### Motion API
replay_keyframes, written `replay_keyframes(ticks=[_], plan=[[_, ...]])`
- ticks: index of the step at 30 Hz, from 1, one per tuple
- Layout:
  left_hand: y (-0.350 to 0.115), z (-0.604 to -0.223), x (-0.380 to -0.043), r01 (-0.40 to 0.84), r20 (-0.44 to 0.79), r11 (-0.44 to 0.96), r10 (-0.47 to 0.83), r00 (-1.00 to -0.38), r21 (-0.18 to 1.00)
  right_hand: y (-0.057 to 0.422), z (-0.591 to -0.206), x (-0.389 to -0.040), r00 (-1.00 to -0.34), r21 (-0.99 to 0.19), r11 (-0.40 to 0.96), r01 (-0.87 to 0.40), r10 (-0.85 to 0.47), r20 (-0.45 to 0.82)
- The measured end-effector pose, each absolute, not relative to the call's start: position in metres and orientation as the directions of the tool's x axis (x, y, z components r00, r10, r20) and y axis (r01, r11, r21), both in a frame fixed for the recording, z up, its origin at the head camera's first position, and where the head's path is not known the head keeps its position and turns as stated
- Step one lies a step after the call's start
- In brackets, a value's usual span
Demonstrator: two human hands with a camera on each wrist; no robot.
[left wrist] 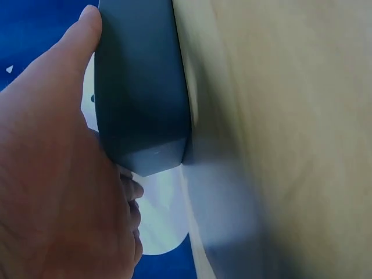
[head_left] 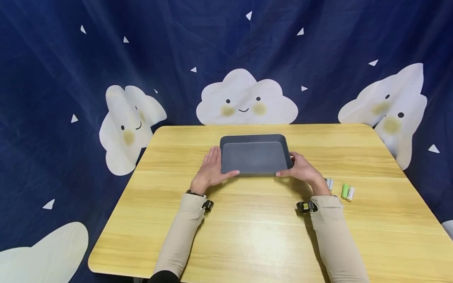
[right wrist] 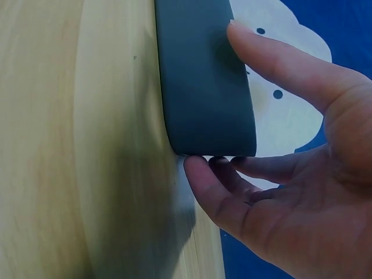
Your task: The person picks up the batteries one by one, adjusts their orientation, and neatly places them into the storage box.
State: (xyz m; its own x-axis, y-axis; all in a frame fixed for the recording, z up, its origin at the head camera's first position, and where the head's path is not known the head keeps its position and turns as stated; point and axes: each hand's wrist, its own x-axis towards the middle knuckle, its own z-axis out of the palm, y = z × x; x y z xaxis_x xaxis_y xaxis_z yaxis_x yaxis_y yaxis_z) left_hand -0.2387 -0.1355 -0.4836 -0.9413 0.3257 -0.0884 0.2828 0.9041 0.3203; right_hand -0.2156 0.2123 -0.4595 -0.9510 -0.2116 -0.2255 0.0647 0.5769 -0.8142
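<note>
A dark grey rectangular tray [head_left: 256,155] with low walls stands on the wooden table between both hands; its inside is bare. My left hand [head_left: 211,167] lies against the tray's left end with its fingers straight, the thumb touching the near wall. At the near right corner, my right hand [head_left: 299,169] grips the tray, its thumb on the near wall and its bent fingers against the right end. The right wrist view shows those fingertips [right wrist: 197,168] touching the end wall, low down. In the left wrist view, the tray's near wall [left wrist: 142,75] runs beside the thumb.
Right of the right wrist, a green battery [head_left: 345,191] and a white battery [head_left: 350,194] lie side by side on the table [head_left: 247,236]. Light-coloured cylinders [head_left: 330,184] show partly behind that wrist. A dark blue cloud-patterned curtain [head_left: 170,47] hangs beyond the table's far edge.
</note>
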Motion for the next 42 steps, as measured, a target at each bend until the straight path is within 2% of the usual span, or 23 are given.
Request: replay_keyframes(ticks=[7,31,36,42], plan=[[-0.136,-0.482,-0.238,0.277,-0.083,0.918,0.311,-0.947,0.285,0.213,-0.461,-0.215,-0.951,-0.810,0.582,0.080,-0.199,-0.236],[-0.136,-0.482,-0.241,0.290,-0.085,0.905,0.331,-0.940,0.311,0.222,-0.447,-0.210,-0.951,-0.783,0.615,0.093,-0.179,-0.253],[-0.136,-0.483,-0.242,0.293,-0.095,0.906,0.335,-0.937,0.307,0.232,-0.433,-0.207,-0.964,-0.791,0.610,0.046,-0.181,-0.196],[-0.136,-0.484,-0.243,0.290,-0.095,0.907,0.332,-0.939,0.304,0.247,-0.417,-0.203,-0.982,-0.748,0.661,-0.052,-0.170,-0.082]])
